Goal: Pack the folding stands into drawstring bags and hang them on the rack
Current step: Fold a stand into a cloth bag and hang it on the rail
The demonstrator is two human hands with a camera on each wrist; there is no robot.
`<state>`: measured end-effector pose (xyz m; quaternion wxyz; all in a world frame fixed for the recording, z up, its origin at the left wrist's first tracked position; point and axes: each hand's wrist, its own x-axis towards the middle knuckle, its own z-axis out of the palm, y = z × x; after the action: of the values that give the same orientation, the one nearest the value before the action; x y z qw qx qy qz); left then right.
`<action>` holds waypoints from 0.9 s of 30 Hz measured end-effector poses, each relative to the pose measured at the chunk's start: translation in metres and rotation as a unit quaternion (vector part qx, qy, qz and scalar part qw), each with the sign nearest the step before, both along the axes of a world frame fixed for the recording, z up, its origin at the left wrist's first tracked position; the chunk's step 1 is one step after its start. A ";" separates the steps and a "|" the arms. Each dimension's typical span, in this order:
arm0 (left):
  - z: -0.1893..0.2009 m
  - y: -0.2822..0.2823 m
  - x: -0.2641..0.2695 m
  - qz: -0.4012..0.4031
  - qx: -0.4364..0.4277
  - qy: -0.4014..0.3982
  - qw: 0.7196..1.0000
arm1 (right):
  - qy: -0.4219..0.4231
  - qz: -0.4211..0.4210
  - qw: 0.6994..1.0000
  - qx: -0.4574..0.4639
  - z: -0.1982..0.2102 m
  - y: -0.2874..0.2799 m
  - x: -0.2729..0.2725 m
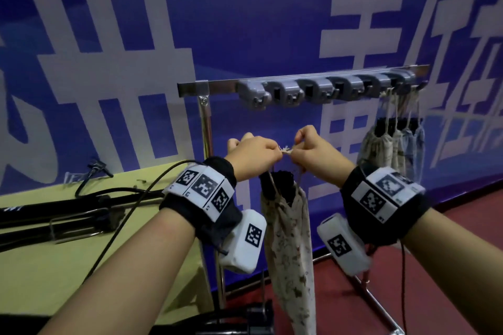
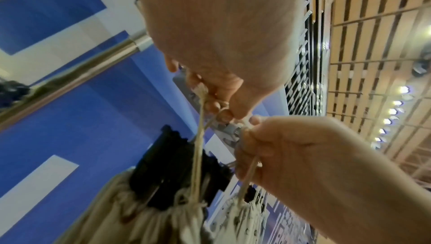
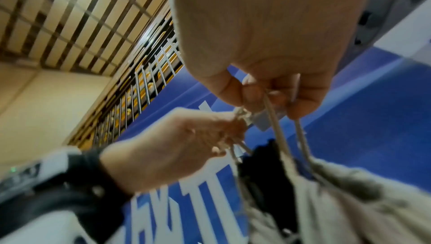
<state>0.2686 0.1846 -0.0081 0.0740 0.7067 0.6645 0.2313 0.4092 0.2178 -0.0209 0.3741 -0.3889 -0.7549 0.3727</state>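
— From the head view, where is our bag?

— The drawstring bag (image 1: pixel 285 228) hangs straight down under both hands, long way up and down, with the black folding stand (image 1: pixel 277 182) poking out of the top. Our left hand (image 1: pixel 253 155) and right hand (image 1: pixel 315 152) each pinch the cords (image 1: pixel 285 150) and meet at a knot between them.

— And the rack?

— The rack (image 1: pixel 313 81) is up and ahead of our hands. Its empty gray hooks (image 1: pixel 288 92) sit just above — we think both hands are about equally near. More bags (image 1: pixel 392 144) hang off to the right.

— What about the left wrist view?

— Our left hand (image 2: pixel 221 100) is closed on a cord (image 2: pixel 198 156) that runs down to the bag (image 2: pixel 144 218).

— And the right wrist view?

— Our right hand (image 3: pixel 268 89) pinches two cords (image 3: pixel 277 137) — the bag (image 3: pixel 349 202) is below it. So we must lift up.
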 end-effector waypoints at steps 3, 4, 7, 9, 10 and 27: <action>0.011 0.011 0.021 -0.012 -0.030 0.032 0.999 | -0.038 -0.028 0.998 0.042 0.002 0.010 0.019; 0.015 0.015 0.029 -0.023 -0.033 0.028 0.999 | -0.046 -0.038 0.997 0.055 0.003 0.013 0.025; 0.023 0.027 0.045 -0.077 -0.017 -0.074 0.994 | -0.078 -0.072 0.989 0.107 0.010 0.022 0.043; 0.027 0.032 0.052 -0.100 0.007 -0.168 0.981 | -0.086 -0.101 0.983 0.130 0.016 0.029 0.056; 0.027 0.035 0.054 -0.105 0.016 -0.213 0.971 | -0.083 -0.114 0.981 0.135 0.018 0.032 0.062; 0.027 0.112 0.140 -0.217 0.073 -0.520 0.823 | 0.015 -0.326 0.938 0.118 0.033 0.113 0.121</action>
<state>0.4089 0.2967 0.0185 0.4055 0.6108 0.3376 0.5903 0.5299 0.3304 0.0119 0.5299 -0.5610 -0.6194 0.1443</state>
